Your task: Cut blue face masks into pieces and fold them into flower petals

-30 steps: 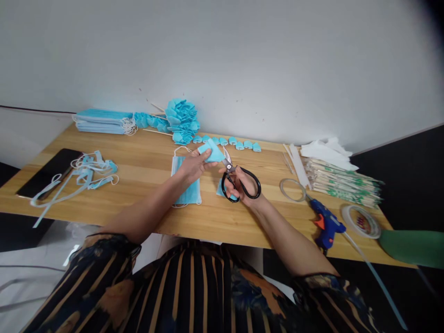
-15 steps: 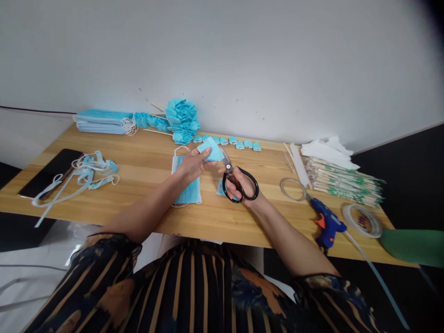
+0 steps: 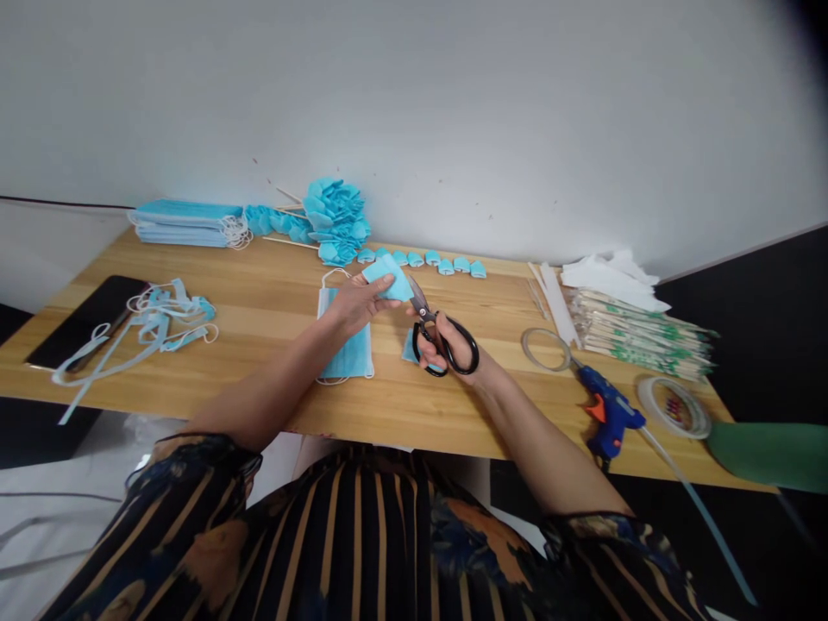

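My left hand [image 3: 354, 304] pinches a folded light-blue piece of mask fabric [image 3: 388, 280] above the wooden table [image 3: 259, 302]. My right hand [image 3: 453, 341] has its fingers through the black handles of a pair of scissors [image 3: 435, 332], whose blades reach up against the lower right edge of the fabric piece. A flat blue face mask [image 3: 346, 345] lies under my left wrist. A small blue scrap [image 3: 410, 349] sits on the table beneath the scissors.
A row of small blue folded pieces [image 3: 423, 258], a blue flower-like bundle [image 3: 336, 220] and a stack of masks [image 3: 181, 224] line the back. Cut straps [image 3: 139, 323] and a black phone [image 3: 87, 319] lie left. Tape rolls [image 3: 543, 349], a blue glue gun [image 3: 605, 410] and packed sticks [image 3: 637, 336] lie right.
The scissor handles have drawn closer together and the blades have moved further into the fabric piece. Both hands have shifted slightly to the left and away from me.
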Demonstrator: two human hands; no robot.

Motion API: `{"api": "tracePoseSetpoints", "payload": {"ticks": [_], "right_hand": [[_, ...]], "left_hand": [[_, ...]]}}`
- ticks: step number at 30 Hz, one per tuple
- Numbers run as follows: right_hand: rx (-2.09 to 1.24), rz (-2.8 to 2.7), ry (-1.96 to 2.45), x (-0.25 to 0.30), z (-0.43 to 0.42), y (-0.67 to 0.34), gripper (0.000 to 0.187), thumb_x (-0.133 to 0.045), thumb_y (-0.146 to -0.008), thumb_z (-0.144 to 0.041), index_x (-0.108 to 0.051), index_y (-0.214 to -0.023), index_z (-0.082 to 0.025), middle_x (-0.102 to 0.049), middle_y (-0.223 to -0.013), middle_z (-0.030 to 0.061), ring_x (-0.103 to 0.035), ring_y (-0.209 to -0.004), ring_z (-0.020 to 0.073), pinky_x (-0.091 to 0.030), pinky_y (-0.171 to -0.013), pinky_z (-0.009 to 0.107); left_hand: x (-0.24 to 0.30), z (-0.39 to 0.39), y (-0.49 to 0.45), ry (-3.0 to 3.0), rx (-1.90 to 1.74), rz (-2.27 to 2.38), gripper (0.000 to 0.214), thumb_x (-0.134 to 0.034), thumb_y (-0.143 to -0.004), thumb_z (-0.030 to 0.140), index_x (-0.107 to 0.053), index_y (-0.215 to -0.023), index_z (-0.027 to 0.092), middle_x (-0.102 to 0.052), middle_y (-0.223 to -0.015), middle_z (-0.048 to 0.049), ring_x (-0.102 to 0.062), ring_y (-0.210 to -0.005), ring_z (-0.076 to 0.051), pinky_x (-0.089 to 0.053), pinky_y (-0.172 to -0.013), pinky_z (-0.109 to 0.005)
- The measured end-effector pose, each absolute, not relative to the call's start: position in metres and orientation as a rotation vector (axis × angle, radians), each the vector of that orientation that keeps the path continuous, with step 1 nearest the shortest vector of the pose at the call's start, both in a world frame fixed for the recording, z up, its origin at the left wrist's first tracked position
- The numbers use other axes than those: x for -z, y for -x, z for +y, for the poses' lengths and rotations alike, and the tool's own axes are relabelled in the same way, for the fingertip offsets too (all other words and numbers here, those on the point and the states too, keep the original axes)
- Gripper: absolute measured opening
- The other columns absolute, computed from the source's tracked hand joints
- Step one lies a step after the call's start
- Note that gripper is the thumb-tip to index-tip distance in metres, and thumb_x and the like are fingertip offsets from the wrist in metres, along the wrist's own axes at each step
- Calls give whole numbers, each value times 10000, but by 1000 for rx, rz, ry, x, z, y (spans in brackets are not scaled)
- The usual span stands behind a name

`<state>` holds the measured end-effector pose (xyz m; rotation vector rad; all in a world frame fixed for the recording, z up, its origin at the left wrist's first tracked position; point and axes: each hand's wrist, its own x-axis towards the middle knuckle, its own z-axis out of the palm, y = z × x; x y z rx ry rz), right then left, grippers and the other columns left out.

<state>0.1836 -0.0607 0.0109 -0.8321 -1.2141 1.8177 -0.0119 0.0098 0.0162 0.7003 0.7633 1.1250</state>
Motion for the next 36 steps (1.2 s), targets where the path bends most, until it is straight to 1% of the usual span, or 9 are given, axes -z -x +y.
{"api": "tracePoseSetpoints", "payload": {"ticks": [3, 5, 14, 17, 20, 22, 25, 30, 36], "right_hand": [[-1861, -1222, 797, -9, -60, -185, 749, -644, -788, -853, -611, -1205, -231, -546, -597, -102, -387, -383, 69, -600, -615, 321], [-1856, -1243, 800, -8, -60, -186, 743, -628, -805, -849, -605, -1212, -228, -558, -607, -92, -392, -392, 76, -605, -631, 336], [-1838, -1348, 716, -9, -59, -190, 700, -550, -929, -756, -525, -1371, -213, -579, -595, -89, -393, -403, 76, -610, -664, 320], [-1844, -1335, 701, -9, -59, -190, 717, -567, -919, -756, -511, -1386, -215, -594, -597, -89, -395, -393, 74, -613, -654, 321], [-1829, -1308, 713, -10, -58, -188, 726, -590, -896, -763, -523, -1366, -214, -592, -577, -93, -387, -378, 77, -609, -623, 318], [-1815, -1295, 730, -11, -59, -188, 705, -593, -897, -751, -540, -1345, -209, -590, -564, -91, -386, -374, 82, -605, -606, 318], [-1812, -1278, 743, -11, -59, -187, 679, -598, -908, -721, -544, -1338, -200, -593, -559, -89, -388, -367, 83, -602, -593, 315], [-1851, -1250, 780, -14, -58, -187, 736, -629, -868, -750, -504, -1346, -204, -594, -549, -95, -378, -356, 80, -602, -583, 307], [-1858, -1287, 817, -19, -61, -186, 695, -625, -869, -746, -579, -1273, -182, -573, -532, -89, -363, -350, 77, -601, -564, 301]], "left_hand": [[-16, 10, 12, -711, -1111, 785, 276, -927, -743, 230, -718, -872, 104, -750, -725, 3, -752, -677, -128, -669, -666, -226], [-15, 10, 11, -709, -1108, 795, 277, -928, -742, 229, -726, -882, 101, -763, -747, -9, -758, -695, -135, -674, -682, -238], [-9, 9, 10, -779, -1075, 744, 354, -966, -681, 276, -739, -894, 107, -788, -799, -21, -758, -703, -137, -662, -657, -224], [-8, 9, 11, -781, -1076, 726, 391, -985, -640, 308, -740, -874, 114, -790, -800, -23, -753, -697, -138, -655, -638, -220], [-7, 10, 11, -773, -1091, 698, 416, -1002, -601, 329, -728, -835, 122, -768, -740, 0, -737, -657, -125, -644, -608, -202], [-8, 9, 11, -773, -1091, 695, 399, -997, -616, 318, -718, -826, 123, -754, -719, 15, -730, -646, -114, -645, -612, -198], [-10, 8, 9, -772, -1078, 716, 348, -971, -665, 284, -710, -829, 123, -759, -743, 18, -727, -653, -104, -654, -635, -207], [-12, 7, 8, -755, -1082, 748, 282, -929, -733, 248, -715, -862, 118, -753, -727, 14, -739, -668, -113, -650, -636, -201], [-10, 8, 9, -751, -1095, 763, 258, -910, -762, 235, -690, -836, 122, -740, -702, 23, -741, -665, -107, -651, -654, -194]]}}
